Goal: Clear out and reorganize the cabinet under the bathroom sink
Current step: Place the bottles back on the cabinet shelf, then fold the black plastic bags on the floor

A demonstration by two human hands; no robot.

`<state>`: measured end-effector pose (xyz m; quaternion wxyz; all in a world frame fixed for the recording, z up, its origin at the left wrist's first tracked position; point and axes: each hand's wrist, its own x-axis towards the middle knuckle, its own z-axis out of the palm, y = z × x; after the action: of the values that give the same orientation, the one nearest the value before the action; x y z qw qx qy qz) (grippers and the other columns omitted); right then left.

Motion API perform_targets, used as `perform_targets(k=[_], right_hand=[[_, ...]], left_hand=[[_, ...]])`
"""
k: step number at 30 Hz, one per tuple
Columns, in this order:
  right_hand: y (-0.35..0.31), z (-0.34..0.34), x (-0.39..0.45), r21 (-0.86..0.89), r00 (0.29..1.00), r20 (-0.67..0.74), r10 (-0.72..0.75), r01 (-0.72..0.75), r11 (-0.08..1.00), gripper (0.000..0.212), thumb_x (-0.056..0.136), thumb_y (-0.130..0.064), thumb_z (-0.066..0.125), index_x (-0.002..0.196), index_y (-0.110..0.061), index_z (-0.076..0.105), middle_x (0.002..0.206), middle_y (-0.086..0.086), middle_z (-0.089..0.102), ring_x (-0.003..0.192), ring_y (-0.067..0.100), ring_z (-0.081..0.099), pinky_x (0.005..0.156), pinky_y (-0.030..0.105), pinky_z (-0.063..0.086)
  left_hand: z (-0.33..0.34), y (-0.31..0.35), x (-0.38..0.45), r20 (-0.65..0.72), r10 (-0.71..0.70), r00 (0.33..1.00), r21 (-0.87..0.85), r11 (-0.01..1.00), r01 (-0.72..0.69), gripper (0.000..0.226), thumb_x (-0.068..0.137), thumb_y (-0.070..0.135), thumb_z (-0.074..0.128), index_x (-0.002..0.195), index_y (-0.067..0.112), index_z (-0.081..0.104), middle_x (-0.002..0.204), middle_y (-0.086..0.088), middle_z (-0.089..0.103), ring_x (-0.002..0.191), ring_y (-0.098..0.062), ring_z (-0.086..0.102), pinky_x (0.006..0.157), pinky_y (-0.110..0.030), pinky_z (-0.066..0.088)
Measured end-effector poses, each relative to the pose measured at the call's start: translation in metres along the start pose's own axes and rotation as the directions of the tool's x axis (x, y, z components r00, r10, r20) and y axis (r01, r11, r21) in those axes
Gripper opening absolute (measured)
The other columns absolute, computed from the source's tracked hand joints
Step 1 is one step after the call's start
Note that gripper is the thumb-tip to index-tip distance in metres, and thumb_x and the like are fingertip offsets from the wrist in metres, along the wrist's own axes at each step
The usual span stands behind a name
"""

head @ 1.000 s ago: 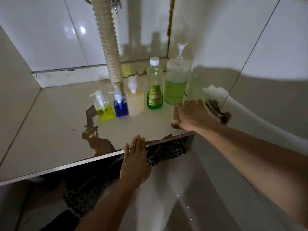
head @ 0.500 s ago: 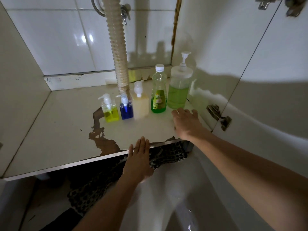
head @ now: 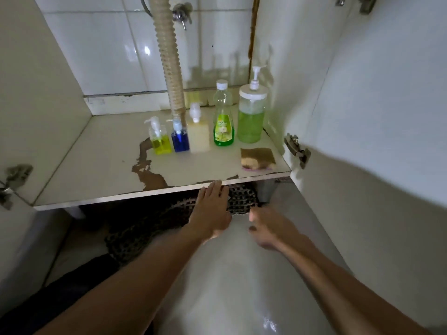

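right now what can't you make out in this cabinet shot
Head view only:
- Right hand: motion-blurred, finger pose unclear.
- Hose: top cut off by the frame edge; base hidden behind the blue bottle.
- Green bottle: label text too small.
- Mat: mostly under the shelf and behind the left hand.

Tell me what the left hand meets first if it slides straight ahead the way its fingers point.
The left hand already touches the shelf's front edge; beyond, bare shelf, then probably the green-label bottle, though depth is unclear.

Two bare forearms, no sleeves; dark trousers.
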<state>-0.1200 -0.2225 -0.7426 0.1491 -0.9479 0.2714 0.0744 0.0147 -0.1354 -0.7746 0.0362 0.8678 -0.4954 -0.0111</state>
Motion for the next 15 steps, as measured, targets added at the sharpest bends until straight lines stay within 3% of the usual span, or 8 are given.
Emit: perform_targets(k=[3, 5, 7, 8, 12, 15], right_hand=[[0.021, 0.034, 0.005, 0.106, 0.998, 0.0, 0.069, -0.069, 0.992, 0.013, 0.09, -0.011, 0.045, 0.077, -0.012, 0.05, 0.088, 0.009, 0.053, 0.086, 0.02, 0.05, 0.057, 0.022, 0.032], [0.019, 0.042, 0.007, 0.168, 0.993, -0.015, 0.116, -0.111, 0.98, 0.009, 0.091, -0.014, 0.047, 0.089, -0.011, 0.055, 0.094, 0.007, 0.057, 0.094, 0.022, 0.058, 0.067, 0.023, 0.042], [0.006, 0.038, 0.008, 0.175, 0.995, -0.049, 0.088, -0.078, 0.981, 0.023, 0.091, -0.019, 0.052, 0.112, -0.011, 0.055, 0.114, 0.01, 0.061, 0.105, 0.026, 0.06, 0.083, 0.032, 0.05], [-0.011, 0.038, 0.005, 0.204, 0.997, -0.067, 0.025, -0.011, 0.979, 0.026, 0.091, -0.018, 0.053, 0.115, -0.011, 0.055, 0.117, 0.011, 0.061, 0.107, 0.027, 0.06, 0.086, 0.033, 0.05], [-0.075, 0.048, -0.007, 0.271, 0.995, -0.068, -0.071, 0.087, 0.959, 0.024, 0.088, -0.015, 0.051, 0.112, -0.011, 0.056, 0.117, 0.012, 0.062, 0.109, 0.03, 0.06, 0.087, 0.033, 0.05], [-0.123, 0.054, -0.041, 0.25, 0.977, -0.071, -0.203, 0.215, 0.944, 0.017, 0.087, -0.012, 0.05, 0.103, -0.01, 0.056, 0.11, 0.012, 0.063, 0.101, 0.031, 0.062, 0.074, 0.031, 0.047]], left_hand=[[0.012, 0.027, -0.026, 0.075, -0.069, 0.995, 0.0, 0.998, 0.069, 0.07, 0.092, 0.029, 0.049, 0.15, 0.011, 0.016, 0.159, -0.012, 0.01, 0.147, -0.025, 0.006, 0.12, -0.042, 0.004], [0.011, 0.032, -0.048, 0.125, -0.105, 0.987, 0.029, 0.994, 0.102, 0.07, 0.092, 0.029, 0.05, 0.15, 0.011, 0.015, 0.16, -0.013, 0.007, 0.148, -0.026, 0.005, 0.12, -0.042, 0.005], [0.005, 0.03, -0.066, 0.139, -0.128, 0.982, 0.07, 0.99, 0.12, 0.068, 0.091, 0.029, 0.051, 0.148, 0.011, 0.02, 0.159, -0.013, 0.008, 0.147, -0.027, 0.008, 0.119, -0.042, 0.007], [-0.005, 0.026, -0.086, 0.144, -0.178, 0.973, 0.102, 0.981, 0.165, 0.066, 0.09, 0.028, 0.052, 0.147, 0.011, 0.023, 0.158, -0.013, 0.011, 0.146, -0.027, 0.011, 0.118, -0.042, 0.009], [-0.025, 0.005, -0.148, 0.16, -0.317, 0.935, 0.206, 0.937, 0.283, 0.061, 0.089, 0.028, 0.052, 0.142, 0.011, 0.028, 0.152, -0.012, 0.024, 0.141, -0.028, 0.023, 0.116, -0.043, 0.018], [-0.038, -0.006, -0.209, 0.14, -0.416, 0.899, 0.284, 0.886, 0.366, 0.054, 0.089, 0.029, 0.051, 0.136, 0.009, 0.034, 0.14, -0.011, 0.036, 0.131, -0.029, 0.035, 0.108, -0.042, 0.029]])
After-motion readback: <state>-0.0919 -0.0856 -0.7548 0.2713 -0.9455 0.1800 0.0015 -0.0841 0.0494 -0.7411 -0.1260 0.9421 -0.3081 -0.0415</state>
